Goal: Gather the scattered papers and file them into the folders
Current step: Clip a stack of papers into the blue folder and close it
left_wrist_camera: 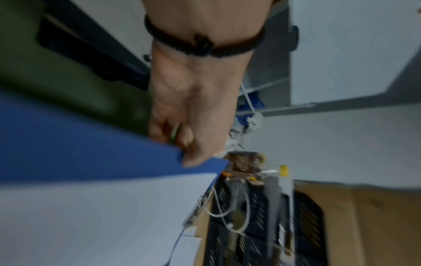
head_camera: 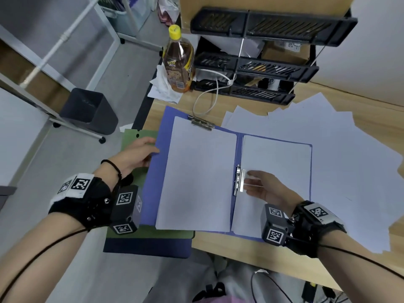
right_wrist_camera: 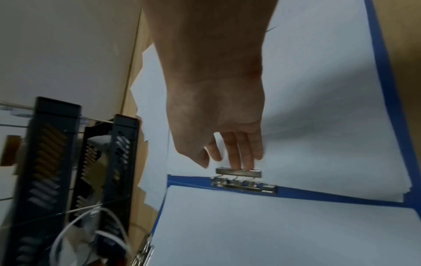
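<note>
A blue folder (head_camera: 159,149) lies open on the wooden desk (head_camera: 229,246). A top clip (head_camera: 201,123) holds white sheets (head_camera: 196,178) on its left flap. More sheets (head_camera: 277,162) lie on its right half beside a metal spine clip (head_camera: 239,180). My left hand (head_camera: 150,149) pinches the folder's left edge (left_wrist_camera: 114,149), thumb on top. My right hand (head_camera: 251,182) is open, its straight fingertips (right_wrist_camera: 237,164) touching the spine clip's bar (right_wrist_camera: 239,172). Scattered white papers (head_camera: 349,162) cover the desk to the right. A green folder (head_camera: 133,141) and a dark blue folder (head_camera: 148,246) lie under the open one.
A black tiered tray rack (head_camera: 262,64) stands at the back, with a cardboard box (head_camera: 251,3) behind it. A tea bottle (head_camera: 178,62), crumpled tissue (head_camera: 161,84) and a white cable (head_camera: 207,101) sit near the folder's top. A dark bin (head_camera: 87,108) is on the floor at left.
</note>
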